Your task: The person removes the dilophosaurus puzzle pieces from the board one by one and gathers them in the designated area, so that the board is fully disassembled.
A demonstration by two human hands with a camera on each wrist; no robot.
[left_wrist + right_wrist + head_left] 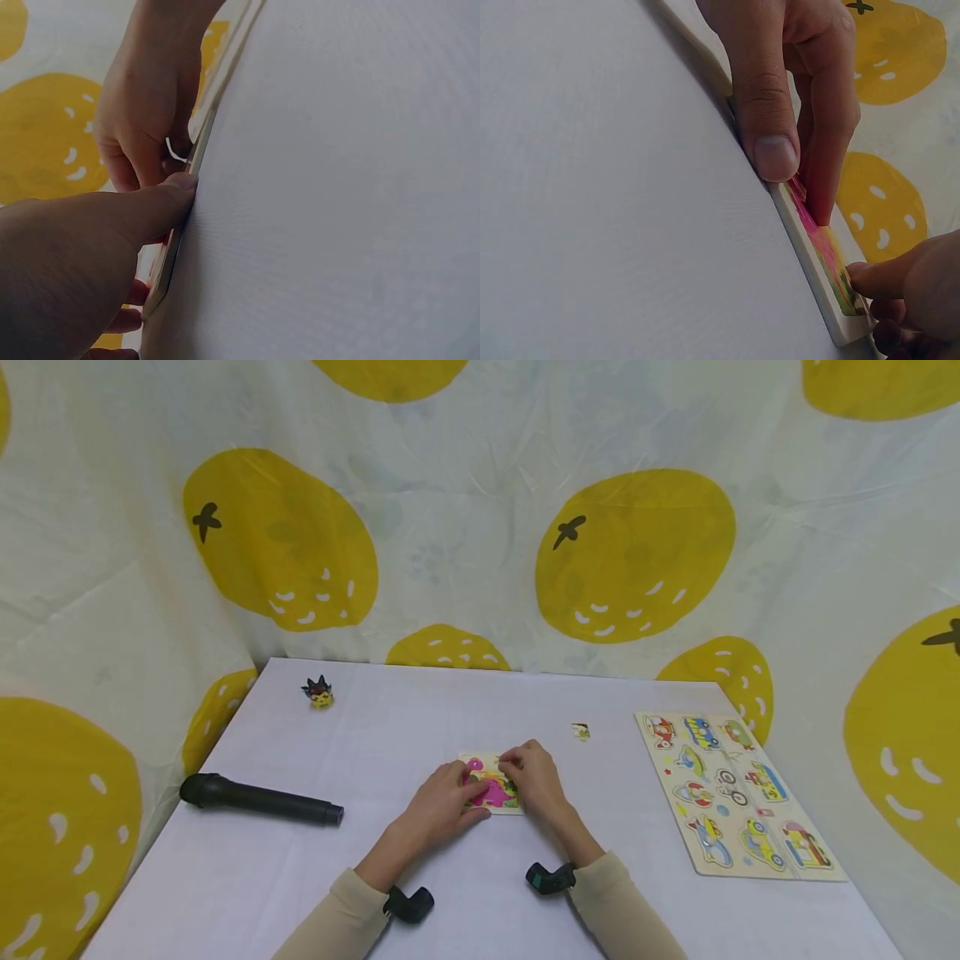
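One left hand (pixel 438 802), thumb set against the near edge of a small pink-pictured jigsaw board (pixel 497 795), fingers over its left part, holding it. One right hand (pixel 536 781), thumb and fingers drawn together at the jigsaw board's right side; cannot tell whether a piece sits between them. Hazard, as judged: a slack left thumb or an uneven push from the right could skid the jigsaw board over the white tabletop (pixel 405 727). One loose jigsaw piece (pixel 581 732), beyond and right of the jigsaw board; a stray right knuckle could knock it. One vehicle puzzle board (pixel 722 811), well to its right. One black microphone (pixel 262 800), well to its left. One yellow-and-black figurine (pixel 320 695), beyond and left.
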